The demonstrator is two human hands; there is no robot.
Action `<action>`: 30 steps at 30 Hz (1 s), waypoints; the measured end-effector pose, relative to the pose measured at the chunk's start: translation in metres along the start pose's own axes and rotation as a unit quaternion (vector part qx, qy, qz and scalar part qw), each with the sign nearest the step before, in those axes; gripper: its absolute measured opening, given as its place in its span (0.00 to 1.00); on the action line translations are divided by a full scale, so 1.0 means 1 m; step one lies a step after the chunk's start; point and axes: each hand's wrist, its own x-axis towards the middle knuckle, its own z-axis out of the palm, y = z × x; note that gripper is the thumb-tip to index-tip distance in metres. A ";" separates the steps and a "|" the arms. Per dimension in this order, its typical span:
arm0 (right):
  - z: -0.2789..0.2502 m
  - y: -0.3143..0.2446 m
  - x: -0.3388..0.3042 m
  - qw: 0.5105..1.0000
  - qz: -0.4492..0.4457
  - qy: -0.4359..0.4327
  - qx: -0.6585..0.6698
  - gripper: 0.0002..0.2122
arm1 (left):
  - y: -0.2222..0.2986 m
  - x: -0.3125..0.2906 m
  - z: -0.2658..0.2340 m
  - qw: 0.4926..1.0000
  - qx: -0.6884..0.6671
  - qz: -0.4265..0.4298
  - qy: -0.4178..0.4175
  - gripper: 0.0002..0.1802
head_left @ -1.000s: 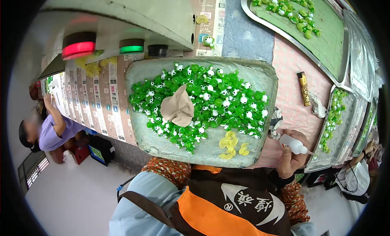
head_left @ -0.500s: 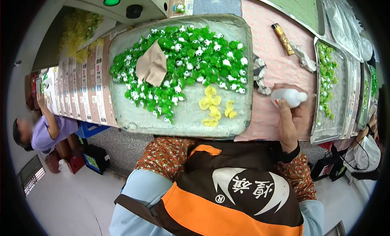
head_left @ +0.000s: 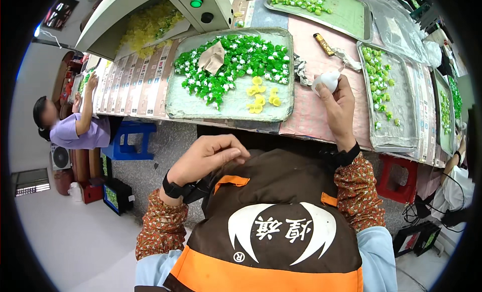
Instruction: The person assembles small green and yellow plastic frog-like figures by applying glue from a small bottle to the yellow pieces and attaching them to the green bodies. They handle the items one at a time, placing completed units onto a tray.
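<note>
My right hand (head_left: pixel 339 103) is wrapped round a small white squeeze bottle (head_left: pixel 326 82), tilted above the pink cloth, its thin tip pointing up and to the right. My left hand (head_left: pixel 211 155) hovers over my lap, just off the table's front edge. Its fingers are curled against the thumb, and whether anything is between them is hidden. In front lies a tray (head_left: pixel 188 110) with a heap of green and white small pieces (head_left: pixel 251 56). A crumpled beige cloth scrap (head_left: pixel 212 58) rests on the heap. Several yellow petal-like pieces (head_left: pixel 257 95) lie at the tray's near right.
A lighter (head_left: pixel 324 44) and crumpled tissue (head_left: pixel 350 61) lie beyond the bottle. Trays of green pieces stand to the right (head_left: pixel 401 121) and at the back (head_left: pixel 351 21). A machine housing (head_left: pixel 193 21) stands back left. A co-worker in purple (head_left: pixel 80 129) sits far left.
My left hand has come up into view over my lap. The right hand has raised and turned the bottle, whose tip now points more upward. The view has shifted, showing more floor and surroundings.
</note>
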 end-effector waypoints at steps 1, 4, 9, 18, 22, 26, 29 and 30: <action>0.000 -0.001 0.000 1.000 0.001 0.000 0.008 0.10 | 0.011 0.003 0.004 0.998 0.025 0.004 0.065 0.10; -0.002 0.002 -0.002 1.000 0.002 -0.004 0.015 0.09 | 0.007 0.041 0.014 0.929 0.225 0.113 0.273 0.07; 0.000 0.006 -0.002 0.999 -0.014 -0.023 -0.028 0.09 | 0.000 0.083 0.031 0.788 0.475 0.160 0.359 0.06; -0.003 -0.004 -0.014 0.999 0.012 -0.012 0.028 0.11 | -0.002 0.094 0.024 0.767 0.513 0.207 0.325 0.07; -0.009 -0.023 -0.034 0.998 0.047 -0.019 0.032 0.13 | 0.005 0.109 0.017 0.760 0.489 0.252 0.347 0.08; -0.004 -0.047 -0.047 0.997 0.069 -0.013 0.018 0.13 | 0.033 0.132 0.022 0.786 0.484 0.239 0.300 0.10; -0.004 -0.054 -0.054 0.995 0.095 -0.016 0.009 0.14 | 0.026 0.159 0.021 0.761 0.542 0.242 0.261 0.12; -0.004 -0.056 -0.057 0.994 0.104 -0.014 0.004 0.14 | 0.026 0.162 0.021 0.760 0.550 0.236 0.254 0.12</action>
